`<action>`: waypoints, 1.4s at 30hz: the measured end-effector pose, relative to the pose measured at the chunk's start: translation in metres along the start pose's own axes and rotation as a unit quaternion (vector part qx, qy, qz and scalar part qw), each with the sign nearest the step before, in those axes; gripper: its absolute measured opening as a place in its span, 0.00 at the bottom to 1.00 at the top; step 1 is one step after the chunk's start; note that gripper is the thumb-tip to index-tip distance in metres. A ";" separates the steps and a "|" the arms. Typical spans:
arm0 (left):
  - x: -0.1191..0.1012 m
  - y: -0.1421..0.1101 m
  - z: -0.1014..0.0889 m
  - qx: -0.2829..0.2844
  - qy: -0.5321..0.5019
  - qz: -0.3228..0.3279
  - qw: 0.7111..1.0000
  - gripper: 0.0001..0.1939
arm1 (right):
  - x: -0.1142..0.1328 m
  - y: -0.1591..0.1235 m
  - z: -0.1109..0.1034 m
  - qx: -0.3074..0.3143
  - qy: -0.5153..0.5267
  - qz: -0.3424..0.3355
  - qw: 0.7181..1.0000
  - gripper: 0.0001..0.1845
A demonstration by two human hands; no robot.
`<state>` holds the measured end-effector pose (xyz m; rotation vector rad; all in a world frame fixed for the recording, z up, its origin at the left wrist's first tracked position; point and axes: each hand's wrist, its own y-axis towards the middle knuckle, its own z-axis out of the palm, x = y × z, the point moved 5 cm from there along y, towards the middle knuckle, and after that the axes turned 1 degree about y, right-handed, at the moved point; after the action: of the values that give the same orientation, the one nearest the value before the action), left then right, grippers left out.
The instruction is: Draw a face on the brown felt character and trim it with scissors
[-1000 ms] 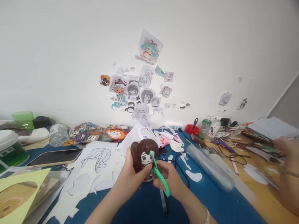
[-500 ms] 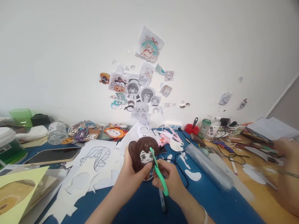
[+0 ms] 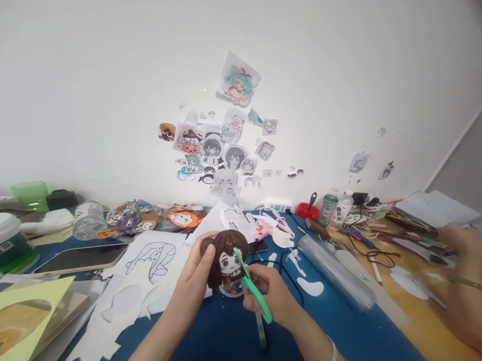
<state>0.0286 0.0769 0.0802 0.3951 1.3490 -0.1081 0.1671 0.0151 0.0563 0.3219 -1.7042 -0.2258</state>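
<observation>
My left hand grips a layered cartoon figure with brown hair and a pale face, holding it upright by its left side. The thumb presses on the brown hair. My right hand is closed around a slim bright green tool that looks like tweezers. Its tip lies over the figure's hair beside the face, and I cannot tell whether it touches. Below the hands a dark pen-like stick lies on the blue mat.
Cut paper sheets and a phone lie on the left, near a white-lidded tub. A pink glue gun is behind the figure. Clear plastic sleeves lie to the right. Another person's arm reaches in there.
My left thumb has shifted from below the figure's face up onto its hair. The figure has tilted and moved slightly left and down, with the green tool staying at its front.
</observation>
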 end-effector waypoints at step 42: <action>0.010 -0.016 0.034 0.072 -0.199 -0.051 0.976 0.16 | 0.015 0.005 -0.004 -0.086 0.084 -0.062 0.991 0.30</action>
<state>0.0578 0.0520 0.0728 0.4006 0.9678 -0.3534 0.1682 0.0146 0.0726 0.3093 -1.4890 -0.4238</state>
